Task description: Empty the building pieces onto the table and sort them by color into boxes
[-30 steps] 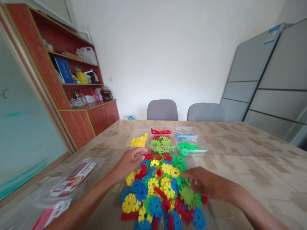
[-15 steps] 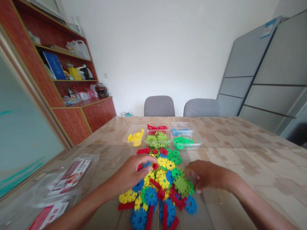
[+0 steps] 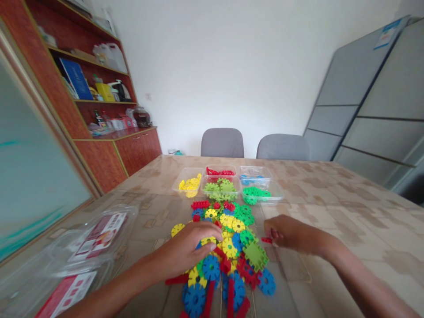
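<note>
A pile of plastic building pieces, with notched discs in yellow (image 3: 229,247), blue (image 3: 194,300) and green (image 3: 245,216), spreads across the table before me. Red strips (image 3: 208,298) and a light green square piece (image 3: 256,255) lie among them. Over the pile's left side hovers my left hand (image 3: 190,247), fingers curved and thumb apart; a yellow disc (image 3: 208,240) shows in that gap, apparently beneath the hand. Right of the pile, my right hand (image 3: 286,232) is closed, its fingers mostly turned away. A small red toothed strip (image 3: 266,240) juts from its fingertips.
Clear plastic boxes behind the pile hold yellow discs (image 3: 190,184), light green squares (image 3: 221,187), red strips (image 3: 220,172), blue pieces (image 3: 251,178) and green discs (image 3: 255,194). Clear lids (image 3: 102,238) lie at the left. Two grey chairs (image 3: 222,142) stand beyond the table (image 3: 331,190).
My right hand has closed and drawn slightly away from the pile, a red strip now showing at its fingertips. My left hand has shifted a little toward me, uncovering pieces behind it.
</note>
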`<action>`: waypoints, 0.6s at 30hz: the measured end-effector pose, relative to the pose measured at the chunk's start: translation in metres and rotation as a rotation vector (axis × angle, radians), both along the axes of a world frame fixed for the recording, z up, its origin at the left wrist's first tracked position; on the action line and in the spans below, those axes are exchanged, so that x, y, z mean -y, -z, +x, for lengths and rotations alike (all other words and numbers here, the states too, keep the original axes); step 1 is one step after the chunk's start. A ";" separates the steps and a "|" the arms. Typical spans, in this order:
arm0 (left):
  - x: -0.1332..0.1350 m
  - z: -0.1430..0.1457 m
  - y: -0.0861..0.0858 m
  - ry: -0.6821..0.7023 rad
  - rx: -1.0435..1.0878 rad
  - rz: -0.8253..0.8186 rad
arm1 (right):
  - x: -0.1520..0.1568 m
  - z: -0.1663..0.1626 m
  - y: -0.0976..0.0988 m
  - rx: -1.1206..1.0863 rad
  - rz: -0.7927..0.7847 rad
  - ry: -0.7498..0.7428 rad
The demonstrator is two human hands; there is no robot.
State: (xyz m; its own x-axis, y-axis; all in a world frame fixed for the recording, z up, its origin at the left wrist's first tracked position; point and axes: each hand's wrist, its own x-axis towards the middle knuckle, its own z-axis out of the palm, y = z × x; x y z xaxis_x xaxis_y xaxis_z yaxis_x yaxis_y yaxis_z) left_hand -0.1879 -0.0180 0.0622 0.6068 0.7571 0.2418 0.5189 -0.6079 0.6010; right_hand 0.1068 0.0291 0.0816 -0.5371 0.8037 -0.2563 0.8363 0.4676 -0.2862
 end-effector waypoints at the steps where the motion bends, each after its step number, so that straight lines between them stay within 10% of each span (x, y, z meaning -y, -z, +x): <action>1: 0.001 0.001 0.001 0.003 0.000 0.007 | 0.000 0.000 0.000 -0.049 0.021 -0.014; 10: -0.002 0.003 -0.003 0.243 -0.215 0.181 | -0.003 -0.006 0.019 -0.268 -0.099 -0.118; 18: 0.001 0.028 -0.014 0.580 -0.421 0.703 | -0.008 -0.004 0.032 -0.299 -0.107 -0.144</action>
State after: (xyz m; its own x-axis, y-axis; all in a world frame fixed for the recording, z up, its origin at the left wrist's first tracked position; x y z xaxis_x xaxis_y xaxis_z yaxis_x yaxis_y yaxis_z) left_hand -0.1600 -0.0186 0.0758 0.9758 0.0844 0.2015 0.1171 -0.9808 -0.1560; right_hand 0.1026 0.0368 0.0500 -0.7070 0.6913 -0.1493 0.6357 0.5287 -0.5624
